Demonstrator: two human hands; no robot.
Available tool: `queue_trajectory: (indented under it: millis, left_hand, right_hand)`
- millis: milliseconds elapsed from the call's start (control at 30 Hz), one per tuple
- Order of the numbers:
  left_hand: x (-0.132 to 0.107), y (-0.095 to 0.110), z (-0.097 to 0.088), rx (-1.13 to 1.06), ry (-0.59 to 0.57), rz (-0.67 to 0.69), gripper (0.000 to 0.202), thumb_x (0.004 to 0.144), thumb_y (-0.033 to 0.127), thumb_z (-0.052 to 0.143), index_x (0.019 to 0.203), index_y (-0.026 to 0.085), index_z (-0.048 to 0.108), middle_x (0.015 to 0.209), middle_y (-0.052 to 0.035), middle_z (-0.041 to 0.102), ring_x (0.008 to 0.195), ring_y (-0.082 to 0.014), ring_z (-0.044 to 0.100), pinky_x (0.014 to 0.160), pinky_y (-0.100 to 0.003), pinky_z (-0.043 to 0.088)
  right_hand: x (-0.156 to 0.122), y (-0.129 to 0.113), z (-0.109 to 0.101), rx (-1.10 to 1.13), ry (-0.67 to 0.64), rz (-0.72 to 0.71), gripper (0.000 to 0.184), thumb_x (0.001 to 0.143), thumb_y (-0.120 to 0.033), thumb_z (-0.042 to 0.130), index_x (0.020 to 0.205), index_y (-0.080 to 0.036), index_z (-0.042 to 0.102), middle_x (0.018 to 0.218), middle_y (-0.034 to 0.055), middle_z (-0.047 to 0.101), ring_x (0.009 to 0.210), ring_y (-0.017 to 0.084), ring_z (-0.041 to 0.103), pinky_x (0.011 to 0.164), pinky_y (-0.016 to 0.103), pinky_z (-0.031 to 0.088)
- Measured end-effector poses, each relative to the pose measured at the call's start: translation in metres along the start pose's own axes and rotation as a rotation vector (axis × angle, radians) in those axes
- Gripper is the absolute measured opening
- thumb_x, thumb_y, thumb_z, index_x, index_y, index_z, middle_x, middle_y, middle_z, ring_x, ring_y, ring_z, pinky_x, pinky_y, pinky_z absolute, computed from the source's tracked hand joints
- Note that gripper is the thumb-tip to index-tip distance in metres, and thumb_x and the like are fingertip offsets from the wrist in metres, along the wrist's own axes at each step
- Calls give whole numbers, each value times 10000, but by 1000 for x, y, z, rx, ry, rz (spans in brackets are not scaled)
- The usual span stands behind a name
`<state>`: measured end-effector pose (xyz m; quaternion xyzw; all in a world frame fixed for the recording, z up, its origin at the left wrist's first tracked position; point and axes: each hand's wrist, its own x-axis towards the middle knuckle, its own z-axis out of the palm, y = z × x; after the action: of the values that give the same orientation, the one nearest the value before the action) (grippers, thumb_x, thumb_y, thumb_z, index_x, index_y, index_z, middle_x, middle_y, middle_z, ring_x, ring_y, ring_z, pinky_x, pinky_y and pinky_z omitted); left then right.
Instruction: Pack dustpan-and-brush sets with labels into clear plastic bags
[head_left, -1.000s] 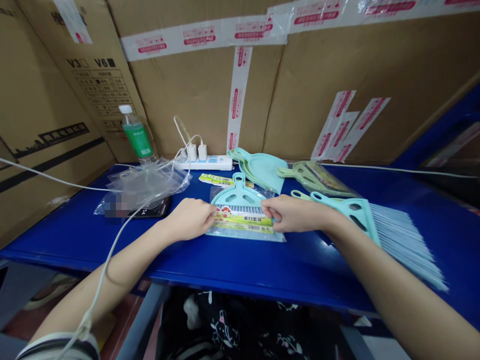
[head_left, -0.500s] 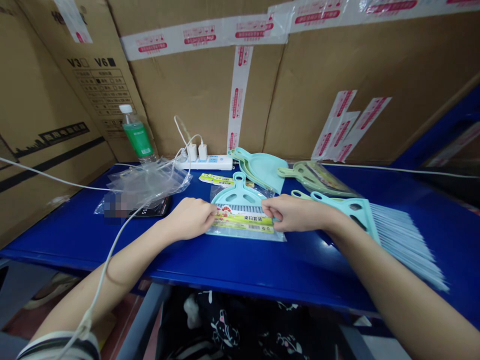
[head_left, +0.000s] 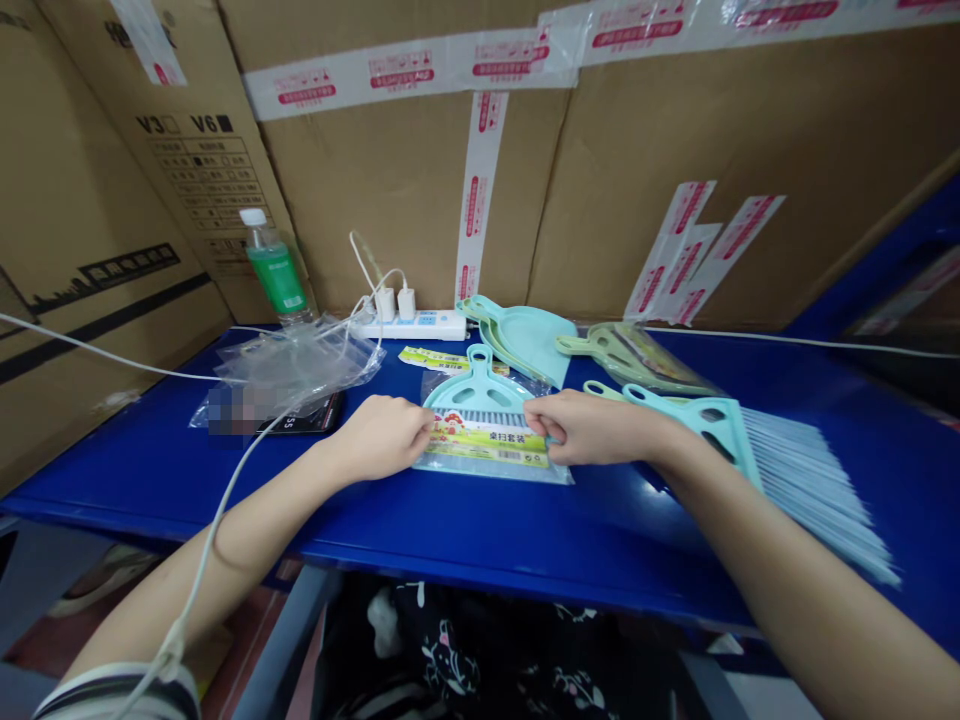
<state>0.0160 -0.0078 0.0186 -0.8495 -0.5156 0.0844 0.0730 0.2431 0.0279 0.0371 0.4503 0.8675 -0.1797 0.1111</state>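
I have a light-blue plastic dustpan-and-brush packet (head_left: 480, 468), clear-bagged with a yellow-green printed label, lying on the shiny blue desk (head_left: 480, 530) between both hands; the left hand (head_left: 384, 437) has its fingers clamped on the packet's left edge, and the right hand (head_left: 589, 428) has its fingers clamped on the right edge.

Just behind the packet I see a yellow-green paper strip (head_left: 420, 358), then overlapping light-blue and green plastic dustpans (head_left: 534, 335) near a white power strip (head_left: 442, 325); to the right lie a bagged green plastic piece (head_left: 607, 350) and a light-blue plastic brush (head_left: 810, 470) with long splayed bristles; to the left, a heap of crumpled clear plastic bags (head_left: 315, 360) sits before a clear bottle with a green label (head_left: 277, 275); a thin white cable (head_left: 217, 520) crosses over the left forearm.

The label covers part of the packet's contents from me, and most fingertips are hidden by the knuckles; a flat black box (head_left: 319, 415) is partly under the bags, beside a blurred patch; a green handle (head_left: 598, 389) behind the brush is mostly covered.
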Motion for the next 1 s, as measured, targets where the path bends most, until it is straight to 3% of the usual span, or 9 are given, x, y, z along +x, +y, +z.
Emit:
queue_trajectory:
  millis: [1000]
  left_hand:
    - [1, -1, 1, -5, 1, 1, 276, 878, 199, 389, 816, 168, 656, 731, -60, 690, 662, -199, 640, 583, -279, 410]
  right_hand:
    - [0, 1, 1, 6, 12, -7, 332, 596, 20, 509, 660, -242, 316, 587, -67, 412, 565, 124, 400, 535, 251, 253]
